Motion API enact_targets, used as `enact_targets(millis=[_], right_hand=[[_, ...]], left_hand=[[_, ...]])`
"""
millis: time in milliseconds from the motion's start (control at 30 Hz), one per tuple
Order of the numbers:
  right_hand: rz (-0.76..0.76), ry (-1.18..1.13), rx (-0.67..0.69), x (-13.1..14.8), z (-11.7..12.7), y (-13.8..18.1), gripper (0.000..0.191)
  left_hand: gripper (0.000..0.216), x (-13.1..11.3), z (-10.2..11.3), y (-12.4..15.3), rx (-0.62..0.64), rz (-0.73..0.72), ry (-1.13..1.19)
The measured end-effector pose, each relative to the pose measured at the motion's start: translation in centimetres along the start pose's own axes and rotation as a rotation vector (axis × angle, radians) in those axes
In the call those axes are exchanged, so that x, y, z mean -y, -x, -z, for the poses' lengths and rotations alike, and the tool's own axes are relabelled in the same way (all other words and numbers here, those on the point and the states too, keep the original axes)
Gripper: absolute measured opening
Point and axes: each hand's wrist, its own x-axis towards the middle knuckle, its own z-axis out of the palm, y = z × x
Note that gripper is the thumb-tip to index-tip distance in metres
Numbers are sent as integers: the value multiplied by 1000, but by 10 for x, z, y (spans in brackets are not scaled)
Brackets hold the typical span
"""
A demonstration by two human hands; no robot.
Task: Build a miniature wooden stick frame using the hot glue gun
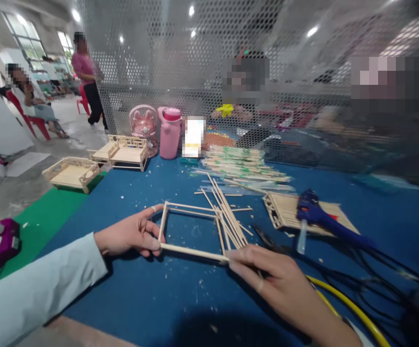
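Between my two hands is a small rectangular frame of thin wooden sticks [194, 252], with the blue table showing through its middle. My left hand [133, 234] pinches its near left corner, with the index finger reaching along the left side to the far corner. At the near right corner, the thumb and fingertips of my right hand [272, 277] close on the frame. Just behind the right side lie several loose wooden sticks [227, 207]. A blue glue gun [317, 212] with a clear nozzle cover rests to the right, on a slatted stick panel [285, 217].
Two miniature wooden beds [128, 152] [72, 173] stand at the back left. Bundled sticks [238, 161], a pink bottle [170, 135] and a lit phone [194, 137] line the mesh partition [158, 58]. Black pliers [267, 238] and cables, one yellow [350, 303], lie on the right.
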Motion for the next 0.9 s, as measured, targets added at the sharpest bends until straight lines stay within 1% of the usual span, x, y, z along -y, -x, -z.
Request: enact_targets(millis=[233, 467, 567, 633, 767, 900], right_hand=[[-3, 3, -70, 2, -4, -1, 17], [21, 2, -26, -3, -1, -3, 19], [32, 1, -5, -7, -1, -3, 20], [44, 1, -4, -9, -1, -3, 21], [72, -6, -12, -9, -2, -4, 21], [67, -14, -7, -7, -3, -5, 21]], left_hand=[[101, -2, -5, 0, -28, 19, -4], [89, -3, -3, 1, -14, 17, 45], [94, -3, -3, 0, -19, 5, 25], [96, -3, -4, 0, -49, -13, -9], [94, -3, -8, 1, -107, -31, -12], [94, -5, -8, 2, -102, -23, -8]])
